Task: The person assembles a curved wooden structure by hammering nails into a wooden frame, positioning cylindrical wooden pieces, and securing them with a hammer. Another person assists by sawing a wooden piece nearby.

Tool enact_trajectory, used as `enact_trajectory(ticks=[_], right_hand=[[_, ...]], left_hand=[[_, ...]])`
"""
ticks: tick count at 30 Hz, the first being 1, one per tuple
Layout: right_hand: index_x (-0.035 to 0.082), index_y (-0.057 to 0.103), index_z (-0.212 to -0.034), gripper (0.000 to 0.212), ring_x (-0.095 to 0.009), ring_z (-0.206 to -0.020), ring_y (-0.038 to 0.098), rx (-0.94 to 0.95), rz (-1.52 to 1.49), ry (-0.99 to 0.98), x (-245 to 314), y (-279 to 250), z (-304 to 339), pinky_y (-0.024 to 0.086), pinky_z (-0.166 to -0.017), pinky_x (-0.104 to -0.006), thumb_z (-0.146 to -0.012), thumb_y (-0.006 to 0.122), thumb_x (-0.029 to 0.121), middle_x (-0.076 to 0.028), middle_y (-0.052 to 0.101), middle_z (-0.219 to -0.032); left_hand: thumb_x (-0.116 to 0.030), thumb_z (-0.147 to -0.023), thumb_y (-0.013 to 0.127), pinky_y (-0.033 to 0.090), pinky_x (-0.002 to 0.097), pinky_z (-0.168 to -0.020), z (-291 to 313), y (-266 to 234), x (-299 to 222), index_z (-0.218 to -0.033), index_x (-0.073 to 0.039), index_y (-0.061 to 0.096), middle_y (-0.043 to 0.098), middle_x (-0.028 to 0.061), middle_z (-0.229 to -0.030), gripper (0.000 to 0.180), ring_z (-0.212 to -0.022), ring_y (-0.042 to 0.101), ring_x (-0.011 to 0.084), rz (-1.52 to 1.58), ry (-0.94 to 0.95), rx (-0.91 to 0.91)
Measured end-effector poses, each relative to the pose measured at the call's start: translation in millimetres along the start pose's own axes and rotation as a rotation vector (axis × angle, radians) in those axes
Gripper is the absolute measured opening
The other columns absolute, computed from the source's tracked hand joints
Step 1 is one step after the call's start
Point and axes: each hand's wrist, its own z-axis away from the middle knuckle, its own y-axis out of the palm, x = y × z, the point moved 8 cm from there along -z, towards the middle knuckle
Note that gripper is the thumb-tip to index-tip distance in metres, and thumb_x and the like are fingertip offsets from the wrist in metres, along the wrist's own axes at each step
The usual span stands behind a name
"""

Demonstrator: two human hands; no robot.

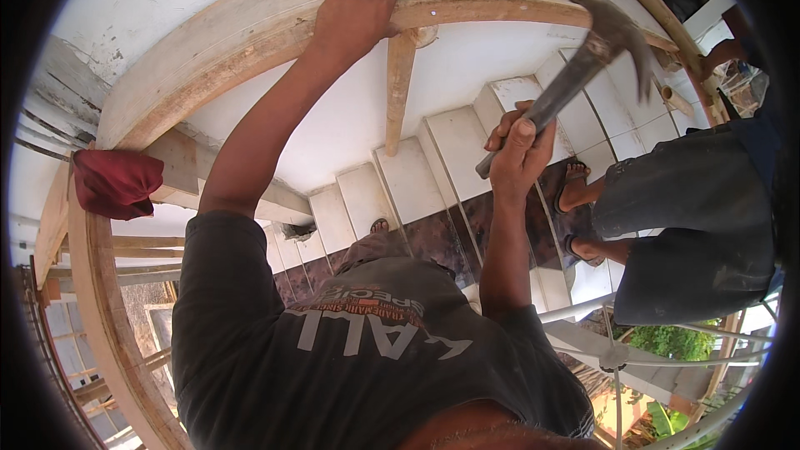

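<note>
My left hand [357,15] lies with its fingers stretched over the edge of a long pale wooden beam [225,50] overhead. Raised to the right, my right hand [521,150] grips a claw hammer [575,75] by the lower end of its dark handle. The hammer tilts up to the right, and its rusty metal head appears to be apart from the beam. A short wooden post [400,87] comes down from the beam between my two hands.
Tiled stairs [442,150] with dark brown and white tiles run below. A co-worker in dark shorts [692,200] stands close on my right. White metal railing [617,357] is at lower right. A dark red cloth [117,182] hangs over the timber at left.
</note>
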Motion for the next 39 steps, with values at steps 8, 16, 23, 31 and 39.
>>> enact_trajectory(ticks=[8,16,23,31,39], right_hand=[[0.004,0.049,-0.106,0.040,-0.012,-0.055,0.050,0.321,0.783,0.149,-60.7,49.1,-2.2,0.047,-0.054,-0.0283,-0.105,0.052,0.043,-0.003,0.053,-0.071],[0.006,0.045,-0.112,0.063,-0.015,-0.053,0.051,-0.145,-0.265,-0.570,46.2,-18.8,-7.8,0.052,-0.054,-0.0349,-0.095,0.053,0.066,-0.009,0.054,-0.076],[0.005,0.050,-0.111,0.046,-0.017,-0.060,0.059,0.218,0.492,0.225,-72.5,32.5,14.0,0.050,-0.056,-0.0328,-0.101,0.055,0.050,-0.009,0.058,-0.072],[0.001,0.049,-0.108,0.042,-0.021,-0.060,0.059,-0.012,0.032,-0.335,-25.4,19.9,-2.8,0.050,-0.056,-0.0367,-0.102,0.056,0.041,-0.012,0.059,-0.076],[-0.001,0.057,-0.107,0.041,-0.035,-0.063,0.066,0.373,0.552,0.278,-110.1,0.8,63.2,0.050,-0.060,-0.0449,-0.100,0.060,0.039,-0.017,0.062,-0.067]], left_hand=[[-0.038,-0.069,0.086,0.045,0.0382,-0.112,0.0,-0.6,0.4,-0.143,-0.009,0.046,0.052,0.0118,-0.146,0.089,-0.136,0.050,0.0265,-0.008,0.018,-0.068],[-0.038,-0.070,0.086,0.046,0.0388,-0.111,-0.2,1.9,-0.3,-0.144,-0.010,0.046,0.052,0.0118,-0.147,0.088,-0.136,0.049,0.0269,0.010,0.021,-0.028],[-0.037,-0.071,0.086,0.042,0.0389,-0.114,2.7,2.6,-2.4,-0.145,-0.009,0.045,0.051,0.0118,-0.148,0.089,-0.138,0.048,0.0268,0.031,0.027,0.011],[-0.037,-0.071,0.086,0.042,0.0398,-0.115,1.4,4.1,-0.7,-0.147,-0.010,0.043,0.048,0.0118,-0.151,0.091,-0.139,0.046,0.0271,0.033,0.001,0.020],[-0.037,-0.072,0.086,0.042,0.0400,-0.115,-0.1,6.8,3.3,-0.152,-0.012,0.036,0.045,0.0113,-0.153,0.097,-0.140,0.045,0.0276,0.032,-0.008,0.066]])
